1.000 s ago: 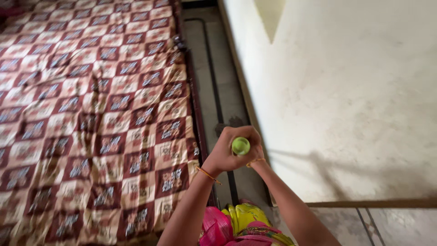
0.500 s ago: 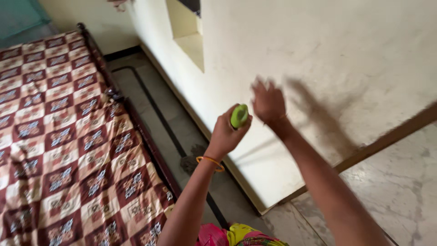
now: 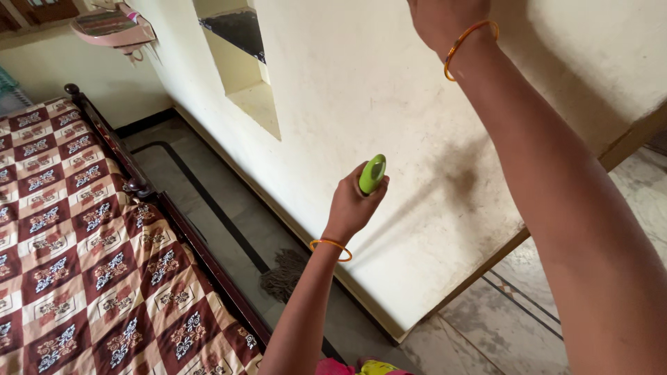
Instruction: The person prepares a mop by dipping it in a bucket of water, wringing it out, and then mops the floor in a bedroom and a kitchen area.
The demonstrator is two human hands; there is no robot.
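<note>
My left hand (image 3: 349, 206) is closed around the top of a long handle with a green end cap (image 3: 372, 173), held out over the floor gap between bed and wall. Below it, a grey stringy mop head (image 3: 283, 272) lies on the floor; the shaft between them is mostly hidden behind my hand and arm. My right hand (image 3: 440, 19) is raised high against the cream wall (image 3: 389, 104), away from the handle. Its fingers are cut off by the top edge. Both wrists carry an orange bangle.
A bed with a maroon and cream checked cover (image 3: 76, 236) and a dark wooden frame (image 3: 182, 226) fills the left. A narrow floor strip (image 3: 208, 194) runs between bed and wall. A wall niche (image 3: 240, 62) and a pink shelf (image 3: 111, 28) sit higher up.
My right hand let go of the green-capped handle and rose up along the wall. The view swung up and to the right, and my left hand kept its hold.
</note>
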